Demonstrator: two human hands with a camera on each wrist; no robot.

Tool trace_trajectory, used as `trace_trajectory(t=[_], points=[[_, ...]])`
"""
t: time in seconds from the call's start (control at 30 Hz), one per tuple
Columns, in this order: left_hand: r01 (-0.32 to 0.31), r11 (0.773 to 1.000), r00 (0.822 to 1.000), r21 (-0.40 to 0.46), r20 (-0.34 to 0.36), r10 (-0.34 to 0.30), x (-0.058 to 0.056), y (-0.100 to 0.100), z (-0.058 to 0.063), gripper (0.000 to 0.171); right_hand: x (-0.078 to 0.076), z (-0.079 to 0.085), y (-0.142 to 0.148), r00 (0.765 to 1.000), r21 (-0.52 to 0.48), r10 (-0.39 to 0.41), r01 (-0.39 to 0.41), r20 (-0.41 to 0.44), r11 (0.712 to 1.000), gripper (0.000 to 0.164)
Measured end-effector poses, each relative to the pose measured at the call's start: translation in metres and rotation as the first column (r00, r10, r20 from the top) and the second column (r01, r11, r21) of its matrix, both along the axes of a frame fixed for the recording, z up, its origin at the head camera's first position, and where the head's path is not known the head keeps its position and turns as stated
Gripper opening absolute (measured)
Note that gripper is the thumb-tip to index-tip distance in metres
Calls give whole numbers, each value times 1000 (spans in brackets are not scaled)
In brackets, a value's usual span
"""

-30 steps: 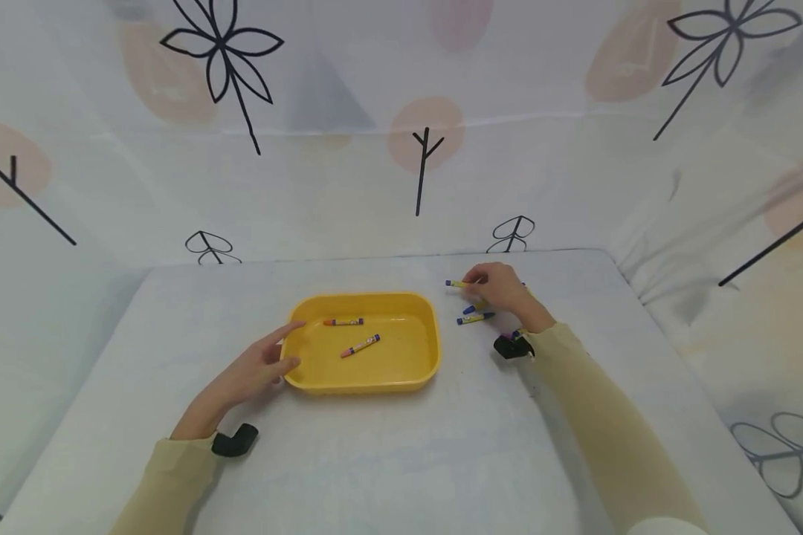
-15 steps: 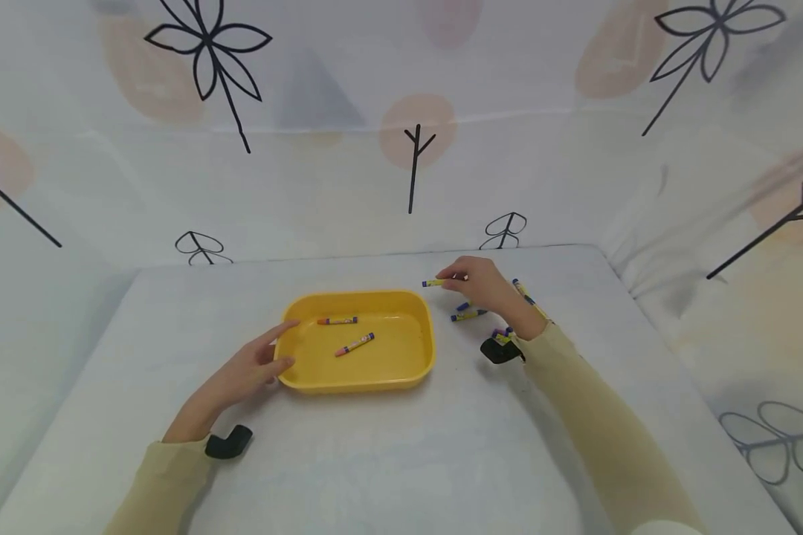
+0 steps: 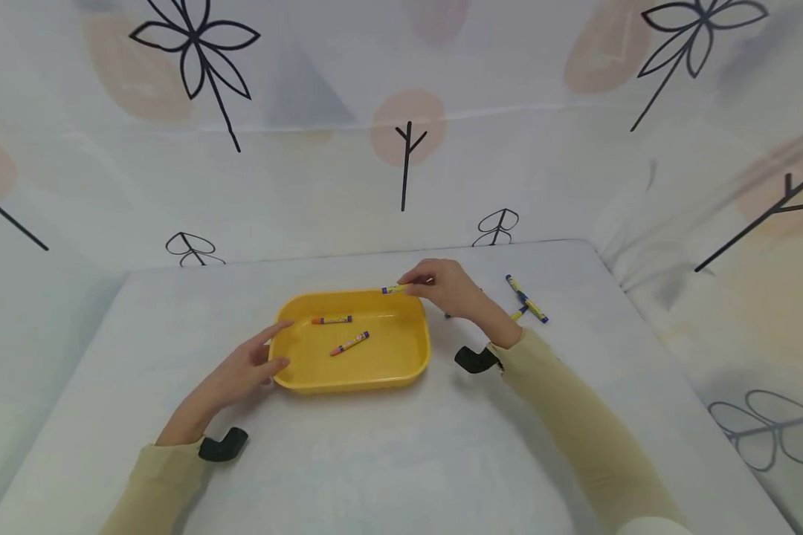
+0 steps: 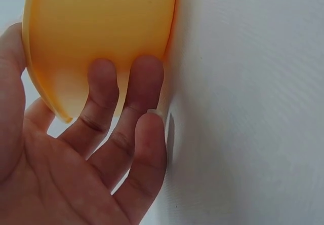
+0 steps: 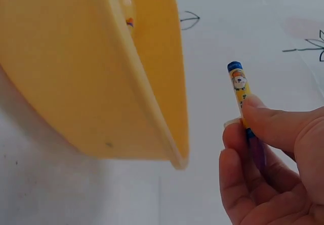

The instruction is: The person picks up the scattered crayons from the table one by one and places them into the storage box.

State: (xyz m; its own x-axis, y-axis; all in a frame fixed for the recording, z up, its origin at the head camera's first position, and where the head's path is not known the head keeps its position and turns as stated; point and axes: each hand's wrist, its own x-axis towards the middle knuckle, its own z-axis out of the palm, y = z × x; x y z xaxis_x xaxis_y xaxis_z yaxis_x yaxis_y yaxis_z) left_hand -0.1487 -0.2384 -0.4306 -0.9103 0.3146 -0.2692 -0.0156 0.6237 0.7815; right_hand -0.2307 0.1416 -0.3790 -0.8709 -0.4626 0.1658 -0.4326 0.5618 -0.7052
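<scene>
My right hand (image 3: 444, 288) pinches a purple crayon (image 5: 240, 85) between thumb and fingers, its blue-capped end pointing out. In the head view this crayon is above the far right rim of the yellow tray (image 3: 348, 386). At the tray's left end, my left hand (image 3: 241, 375) holds the rim; the left wrist view has several fingers (image 4: 147, 80) against the outer wall. Inside the tray lie an orange-tipped crayon (image 3: 332, 320) and a pinkish-tipped crayon (image 3: 349, 343), apart from each other.
Several crayons (image 3: 534, 307) lie on the white-covered table right of the tray, some touching. Another crayon (image 3: 448, 315) is mostly hidden by my right hand. A patterned cloth (image 3: 294, 186) rises behind the table and at its sides.
My right hand has carried the purple crayon leftward from the loose crayons to the tray's far right rim. My left hand stays on the tray. The whole view has shifted slightly.
</scene>
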Motion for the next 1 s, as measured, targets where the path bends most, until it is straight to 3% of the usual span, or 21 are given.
trace_trajectory(t=[0.53, 1.0], points=[[0, 1000, 1000, -23, -1, 0, -1, -2, 0, 69, -12, -3, -67, 981, -92, 174, -166, 87, 982, 16], [-5, 1000, 1000, -11, 4, 5, -1, 0, 0, 68, -15, -19, -86, 975, -64, 166, -158, 151, 985, 18]])
